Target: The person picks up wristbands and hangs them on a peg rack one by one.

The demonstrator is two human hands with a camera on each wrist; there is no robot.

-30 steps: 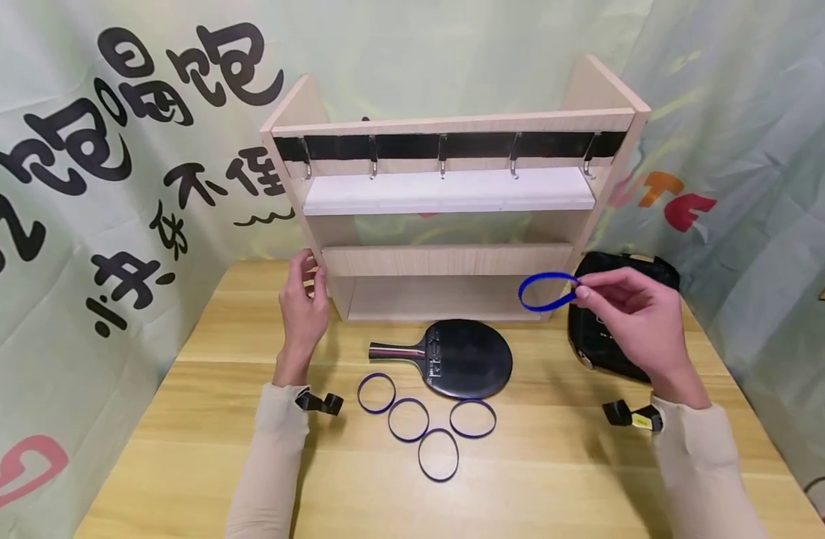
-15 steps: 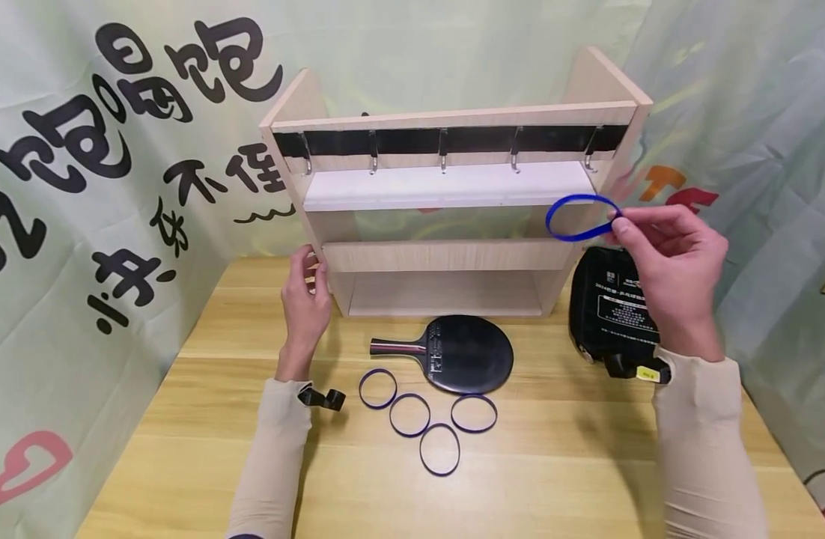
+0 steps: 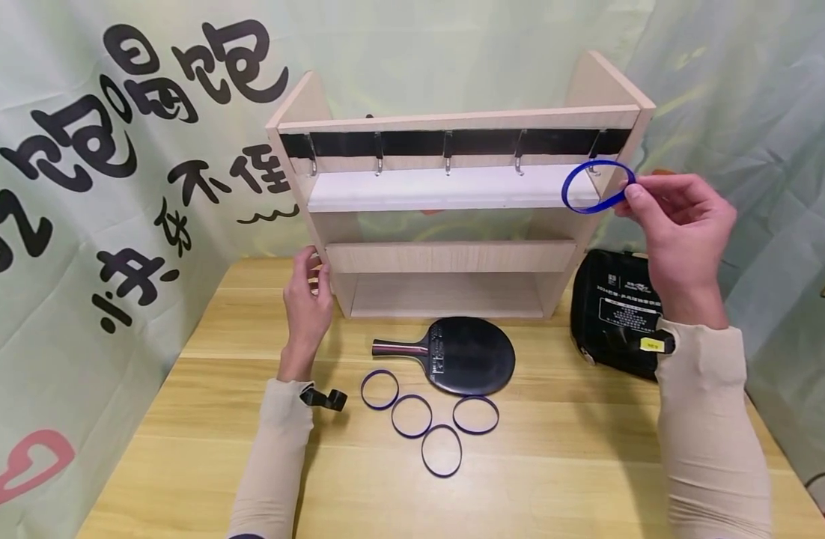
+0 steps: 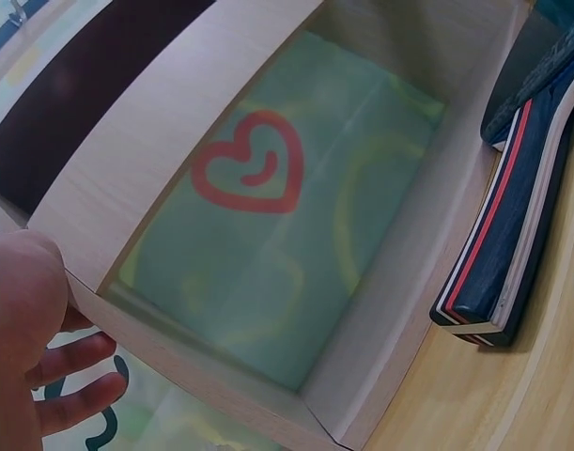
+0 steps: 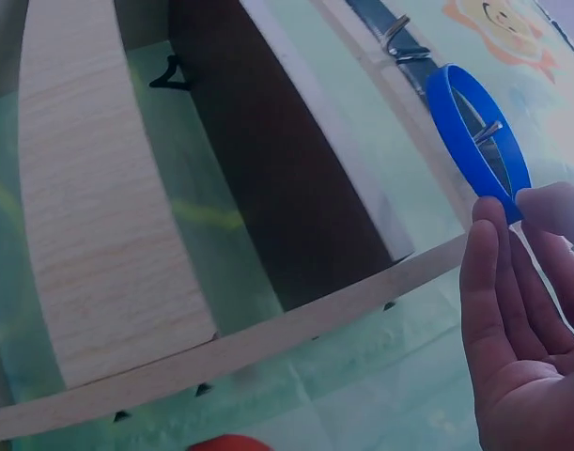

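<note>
My right hand (image 3: 692, 228) is raised at the rack's right end, pinching a blue wristband (image 3: 574, 206) between thumb and fingertips. In the right wrist view the metal hook (image 5: 488, 132) shows through the loop of the blue wristband (image 5: 456, 132). That hook is the rightmost of a row on the wooden rack (image 3: 453, 258). Low at the rack's left side, my left hand (image 3: 308, 307) rests against the side panel. The left wrist view shows its loosely extended fingers (image 4: 80, 399) outside the panel (image 4: 183, 376), the thumb largely hidden.
Several more blue wristbands (image 3: 442, 426) lie on the table (image 3: 554, 479). Between them and the rack is a black table tennis bat (image 3: 476, 355), handle to the left. A black zip case (image 3: 611, 299) stands right of the rack, partly behind my right forearm. Printed curtains enclose the table.
My right hand has lifted the blue wristband from low before the rack up and rightward to the rightmost hook. The left hand stays at the side panel.
</note>
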